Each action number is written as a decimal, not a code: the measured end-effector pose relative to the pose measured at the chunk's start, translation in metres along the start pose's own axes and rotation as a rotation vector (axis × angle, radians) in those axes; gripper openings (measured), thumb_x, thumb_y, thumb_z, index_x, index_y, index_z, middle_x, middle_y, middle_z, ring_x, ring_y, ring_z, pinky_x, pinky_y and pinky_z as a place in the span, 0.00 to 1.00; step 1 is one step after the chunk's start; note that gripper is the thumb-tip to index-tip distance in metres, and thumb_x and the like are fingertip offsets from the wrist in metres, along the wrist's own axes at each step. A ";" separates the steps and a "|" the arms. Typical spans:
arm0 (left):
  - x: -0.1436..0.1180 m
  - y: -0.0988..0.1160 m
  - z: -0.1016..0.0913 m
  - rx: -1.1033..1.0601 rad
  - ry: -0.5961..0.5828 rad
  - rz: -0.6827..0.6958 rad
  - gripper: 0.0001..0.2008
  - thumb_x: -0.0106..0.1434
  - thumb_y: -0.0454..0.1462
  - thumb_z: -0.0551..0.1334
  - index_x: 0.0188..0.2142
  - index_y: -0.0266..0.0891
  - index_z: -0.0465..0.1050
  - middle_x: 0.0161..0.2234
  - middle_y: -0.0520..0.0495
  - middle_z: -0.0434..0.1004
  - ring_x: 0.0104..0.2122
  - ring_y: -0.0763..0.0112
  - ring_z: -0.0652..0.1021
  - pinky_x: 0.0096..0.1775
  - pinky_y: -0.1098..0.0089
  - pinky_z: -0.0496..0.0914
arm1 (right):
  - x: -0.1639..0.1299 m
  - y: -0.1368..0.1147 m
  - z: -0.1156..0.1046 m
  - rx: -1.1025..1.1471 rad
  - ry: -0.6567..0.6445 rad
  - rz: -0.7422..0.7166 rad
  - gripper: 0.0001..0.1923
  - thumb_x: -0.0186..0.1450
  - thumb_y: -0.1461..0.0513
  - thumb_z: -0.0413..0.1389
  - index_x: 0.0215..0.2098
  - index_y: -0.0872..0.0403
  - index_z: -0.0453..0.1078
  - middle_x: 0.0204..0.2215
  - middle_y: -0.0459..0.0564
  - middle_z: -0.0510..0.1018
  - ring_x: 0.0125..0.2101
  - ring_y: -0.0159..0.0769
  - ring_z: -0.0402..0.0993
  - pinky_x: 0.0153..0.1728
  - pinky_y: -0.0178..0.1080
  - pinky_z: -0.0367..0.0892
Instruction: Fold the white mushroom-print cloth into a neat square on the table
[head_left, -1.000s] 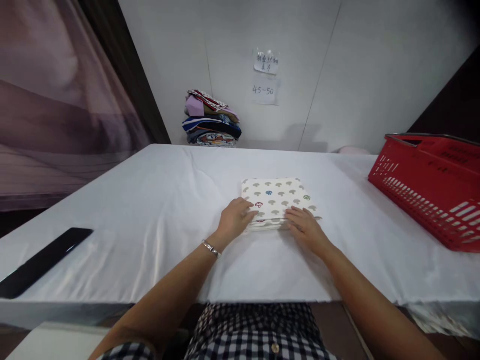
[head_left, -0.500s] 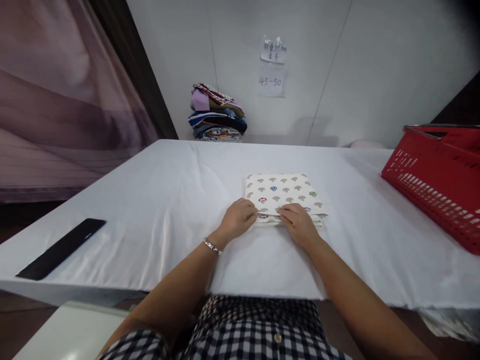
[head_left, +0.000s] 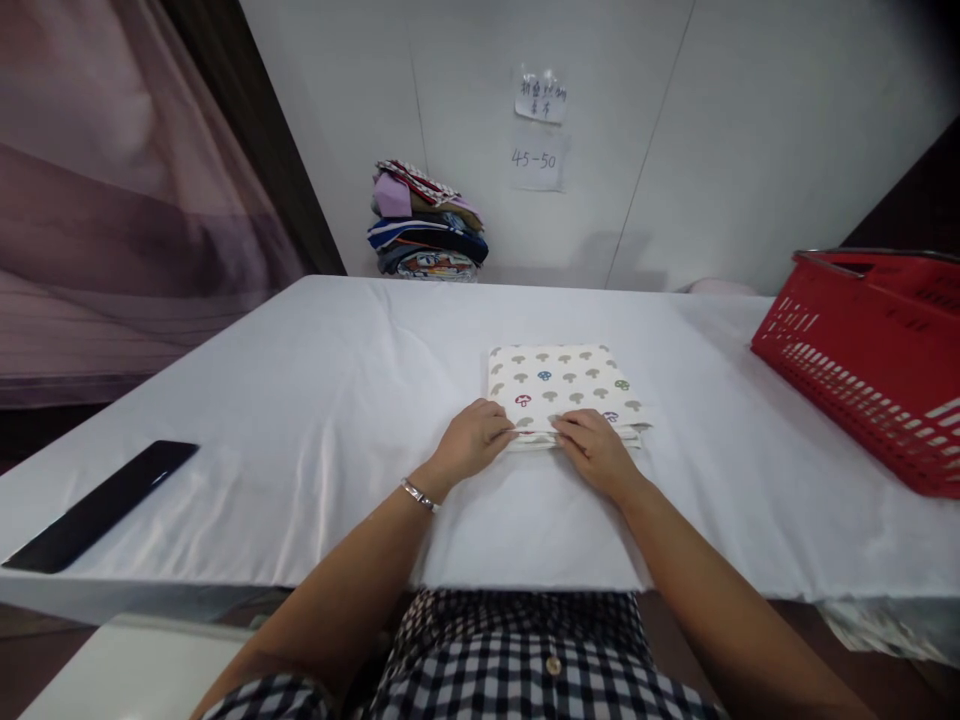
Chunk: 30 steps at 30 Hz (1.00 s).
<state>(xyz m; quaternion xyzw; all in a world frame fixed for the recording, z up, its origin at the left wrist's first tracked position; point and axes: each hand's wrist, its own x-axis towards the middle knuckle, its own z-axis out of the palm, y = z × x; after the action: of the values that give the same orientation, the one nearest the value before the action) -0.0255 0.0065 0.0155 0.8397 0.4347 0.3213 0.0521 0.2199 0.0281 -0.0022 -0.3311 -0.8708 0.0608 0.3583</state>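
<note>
A folded white cloth (head_left: pixel 562 378) printed with grey-brown mushrooms and a few coloured ones lies on the white-covered table. Its layers show along the edge nearest me. My left hand (head_left: pixel 474 438) pinches the near left part of that edge between thumb and fingers. A short way to the right, my right hand (head_left: pixel 595 446) pinches the same edge, its fingertips on the top layer. Both hands rest low, close to the tabletop. A silver bracelet (head_left: pixel 420 495) circles my left wrist.
A red plastic basket (head_left: pixel 862 370) stands at the table's right side. On the left lies a flat black slab (head_left: pixel 101 508). Several folded fabrics (head_left: pixel 427 222) are stacked beyond the far edge, against the wall. The white tablecloth (head_left: pixel 337 400) has creases.
The camera view has shifted slightly. The lifted near edge of the cloth's top layer now sits a little lower over the layers below. Both hands keep their pinch in nearly the same place.
</note>
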 end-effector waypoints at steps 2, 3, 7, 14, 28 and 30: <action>0.001 0.000 0.001 0.014 0.004 0.008 0.11 0.66 0.39 0.54 0.30 0.41 0.73 0.32 0.48 0.72 0.35 0.69 0.70 0.36 0.67 0.67 | 0.000 0.001 0.000 0.001 0.007 -0.002 0.13 0.66 0.62 0.49 0.48 0.49 0.70 0.40 0.53 0.74 0.42 0.42 0.68 0.43 0.49 0.67; 0.001 0.001 0.001 0.022 0.005 0.014 0.12 0.66 0.39 0.54 0.31 0.41 0.73 0.32 0.48 0.72 0.35 0.69 0.70 0.36 0.67 0.67 | 0.000 0.001 0.001 0.001 0.011 -0.001 0.13 0.66 0.62 0.49 0.48 0.49 0.70 0.40 0.53 0.74 0.42 0.42 0.68 0.43 0.49 0.67; 0.001 0.000 0.001 0.045 0.018 0.028 0.12 0.67 0.38 0.52 0.32 0.40 0.73 0.32 0.48 0.72 0.36 0.69 0.70 0.37 0.67 0.67 | 0.000 0.000 0.004 -0.009 0.057 0.008 0.12 0.67 0.63 0.48 0.45 0.51 0.71 0.39 0.53 0.75 0.40 0.41 0.68 0.42 0.47 0.67; 0.000 0.000 0.001 0.050 -0.021 0.018 0.12 0.67 0.39 0.52 0.32 0.39 0.72 0.33 0.48 0.72 0.36 0.69 0.70 0.38 0.68 0.66 | 0.000 -0.001 0.003 -0.022 0.052 0.016 0.11 0.67 0.63 0.49 0.42 0.53 0.71 0.37 0.53 0.75 0.39 0.40 0.68 0.41 0.46 0.66; -0.001 0.002 0.001 -0.019 -0.012 -0.048 0.10 0.61 0.45 0.60 0.34 0.42 0.72 0.33 0.49 0.72 0.35 0.68 0.70 0.35 0.67 0.66 | 0.002 -0.001 0.006 -0.019 0.073 0.012 0.10 0.67 0.64 0.48 0.41 0.52 0.71 0.37 0.53 0.75 0.38 0.40 0.68 0.39 0.45 0.66; -0.002 0.002 0.002 0.008 -0.016 -0.047 0.09 0.61 0.45 0.61 0.35 0.42 0.71 0.33 0.49 0.72 0.36 0.68 0.70 0.35 0.67 0.66 | 0.001 0.000 0.006 -0.016 0.068 0.009 0.10 0.67 0.64 0.48 0.41 0.52 0.72 0.37 0.52 0.75 0.38 0.40 0.68 0.39 0.45 0.66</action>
<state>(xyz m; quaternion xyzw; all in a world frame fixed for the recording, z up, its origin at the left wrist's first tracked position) -0.0239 0.0047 0.0136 0.8318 0.4554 0.3117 0.0597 0.2150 0.0296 -0.0059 -0.3397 -0.8571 0.0440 0.3848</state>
